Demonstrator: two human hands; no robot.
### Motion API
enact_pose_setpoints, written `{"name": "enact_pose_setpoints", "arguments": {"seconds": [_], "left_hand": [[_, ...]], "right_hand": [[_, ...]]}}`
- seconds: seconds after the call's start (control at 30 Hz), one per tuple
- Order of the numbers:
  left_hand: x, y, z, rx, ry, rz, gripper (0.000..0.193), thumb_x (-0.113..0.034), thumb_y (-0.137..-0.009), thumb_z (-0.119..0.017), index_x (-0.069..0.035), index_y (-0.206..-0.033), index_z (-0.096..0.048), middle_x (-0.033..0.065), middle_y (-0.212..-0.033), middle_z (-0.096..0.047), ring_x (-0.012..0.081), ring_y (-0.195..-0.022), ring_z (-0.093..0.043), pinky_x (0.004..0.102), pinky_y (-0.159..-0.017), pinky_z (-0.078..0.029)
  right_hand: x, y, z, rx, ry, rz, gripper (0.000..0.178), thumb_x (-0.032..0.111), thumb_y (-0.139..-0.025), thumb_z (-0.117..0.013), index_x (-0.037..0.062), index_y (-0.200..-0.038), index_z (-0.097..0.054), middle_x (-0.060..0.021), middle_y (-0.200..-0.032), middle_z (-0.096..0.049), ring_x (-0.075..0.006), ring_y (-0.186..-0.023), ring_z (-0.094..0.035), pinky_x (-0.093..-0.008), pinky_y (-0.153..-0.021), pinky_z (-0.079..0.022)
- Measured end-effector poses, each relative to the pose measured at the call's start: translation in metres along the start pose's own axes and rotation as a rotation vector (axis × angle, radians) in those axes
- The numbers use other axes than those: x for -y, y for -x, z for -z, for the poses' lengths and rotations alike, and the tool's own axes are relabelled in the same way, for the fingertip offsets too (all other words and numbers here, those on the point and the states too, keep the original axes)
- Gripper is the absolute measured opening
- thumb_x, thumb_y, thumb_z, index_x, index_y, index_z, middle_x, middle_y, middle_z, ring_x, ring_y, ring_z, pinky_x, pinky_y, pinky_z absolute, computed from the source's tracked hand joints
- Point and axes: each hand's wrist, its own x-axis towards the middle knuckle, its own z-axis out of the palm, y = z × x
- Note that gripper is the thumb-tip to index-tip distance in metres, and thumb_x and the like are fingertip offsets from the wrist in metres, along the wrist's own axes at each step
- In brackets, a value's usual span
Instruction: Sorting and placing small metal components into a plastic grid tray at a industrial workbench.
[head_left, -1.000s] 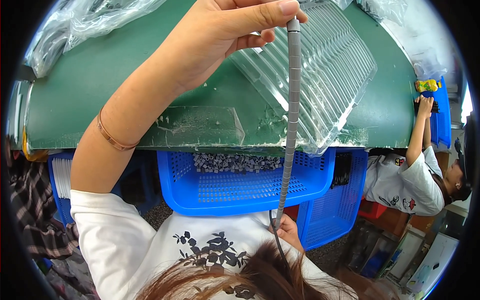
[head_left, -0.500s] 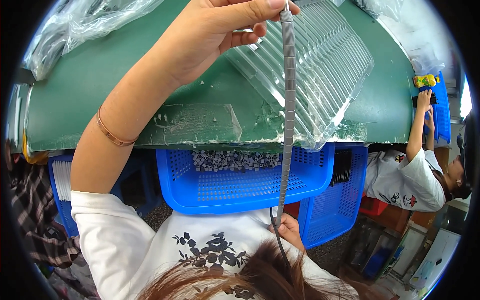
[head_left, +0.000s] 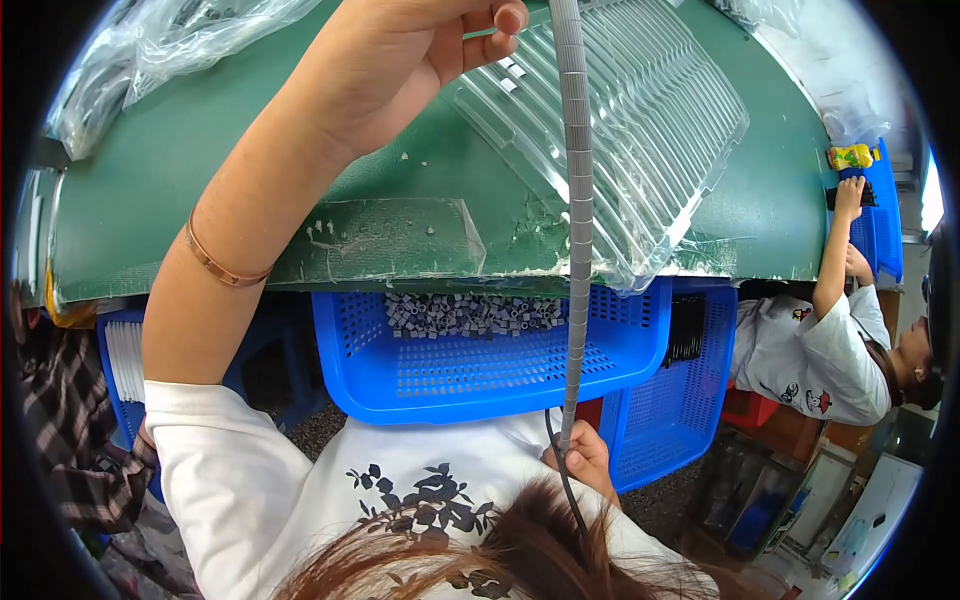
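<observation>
low in the frame, just right of centre, the right hand (head_left: 585, 462) pinches the bottom of a grey bead string (head_left: 575, 230) that runs straight up. behind it sits a blue basket (head_left: 480, 375) under the green table (head_left: 200, 190). at the top, the left hand (head_left: 400, 60) curls by the string's upper end; its grip is cut off by the frame edge. a clear ribbed tray (head_left: 650, 130) lies at upper right.

Left hand (head_left: 400, 70) raised at top edge, fingers curled by upper end of long grey stacked rod (head_left: 575, 220). Right hand (head_left: 585, 462) pinches rod's lower end near chest. Clear ribbed tray (head_left: 650, 130) overhangs green desk (head_left: 200, 190) front edge; blue basket (head_left: 480, 370) of small grey pieces below.
</observation>
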Motion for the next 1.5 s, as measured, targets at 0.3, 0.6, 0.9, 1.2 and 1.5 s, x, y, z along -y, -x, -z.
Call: {"name": "enact_pose_setpoints", "arguments": {"seconds": [0.3, 0.6, 0.9, 1.2, 1.5], "left_hand": [[-0.005, 0.0, 0.009, 0.072, -0.065, -0.15, 0.015, -0.017, -0.083, -0.054, -0.003, -0.087, -0.056, 0.0028, -0.07, -0.051, 0.006, -0.061, -0.047, 0.0169, -0.059, -0.04], [-0.003, -0.009, 0.021, 0.183, -0.146, -0.28, 0.017, -0.022, -0.081, -0.057, -0.005, -0.082, -0.056, 0.0035, -0.07, -0.052, 0.0074, -0.064, -0.048, 0.0186, -0.064, -0.041], [-0.002, -0.01, 0.022, 0.22, -0.131, -0.275, 0.017, -0.022, -0.081, -0.056, -0.004, -0.083, -0.056, 0.0041, -0.071, -0.052, 0.0081, -0.065, -0.049, 0.0195, -0.064, -0.042], [-0.002, -0.011, 0.023, 0.251, -0.122, -0.27, 0.018, -0.022, -0.081, -0.056, -0.004, -0.083, -0.056, 0.0048, -0.072, -0.052, 0.0089, -0.065, -0.05, 0.0205, -0.065, -0.042], [0.0, -0.012, 0.025, 0.28, -0.108, -0.258, 0.018, -0.022, -0.081, -0.056, -0.004, -0.084, -0.056, 0.0054, -0.072, -0.052, 0.0096, -0.066, -0.05, 0.0215, -0.065, -0.043]], "right_hand": [[0.034, 0.009, -0.012, -0.047, 0.035, 0.021, 0.023, 0.022, -0.084, -0.054, 0.0, -0.087, -0.051, -0.0071, -0.067, -0.055, -0.0093, -0.053, -0.046, -0.0173, -0.05, -0.033], [0.037, 0.016, 0.001, -0.014, 0.177, 0.039, 0.027, 0.026, -0.085, -0.052, -0.0009, -0.083, -0.055, -0.0063, -0.057, -0.053, -0.0091, -0.046, -0.042, -0.0187, -0.045, -0.031], [0.032, 0.012, 0.0, 0.003, 0.06, 0.05, 0.03, 0.029, -0.079, -0.06, -0.0005, -0.079, -0.054, -0.0044, -0.062, -0.051, -0.0073, -0.05, -0.042, -0.0158, -0.048, -0.031], [0.039, 0.01, 0.006, 0.065, 0.128, -0.051, 0.02, 0.015, -0.07, -0.066, 0.0001, -0.078, -0.054, -0.0037, -0.067, -0.05, -0.0074, -0.054, -0.042, -0.016, -0.051, -0.033], [0.039, 0.012, -0.002, -0.038, 0.173, -0.08, 0.017, 0.01, -0.069, -0.065, 0.0005, -0.079, -0.055, -0.0036, -0.071, -0.051, -0.0081, -0.057, -0.043, -0.0162, -0.055, -0.035]]}}
